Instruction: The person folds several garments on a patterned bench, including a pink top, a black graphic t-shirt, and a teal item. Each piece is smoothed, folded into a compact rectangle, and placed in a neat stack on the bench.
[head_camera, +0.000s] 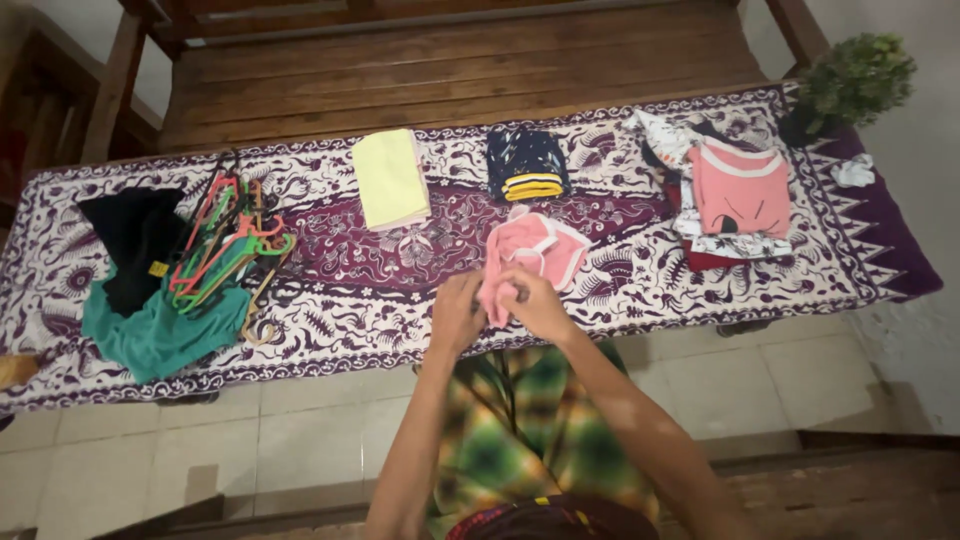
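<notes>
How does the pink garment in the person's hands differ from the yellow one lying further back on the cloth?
The pink garment has white trim and is bunched and half-folded; the yellow garment is plain and folded into a flat, neat rectangle. Both hands, left hand and right hand, grip the pink garment's near edge, while nothing touches the yellow garment. Both garments rest on the patterned purple table cloth.

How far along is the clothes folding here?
Done: a folded yellow cloth and a folded navy garment lie flat. In hand: left hand and right hand grip a pink garment. Left: the teal garment, black garment, and right-side clothes pile.
</notes>
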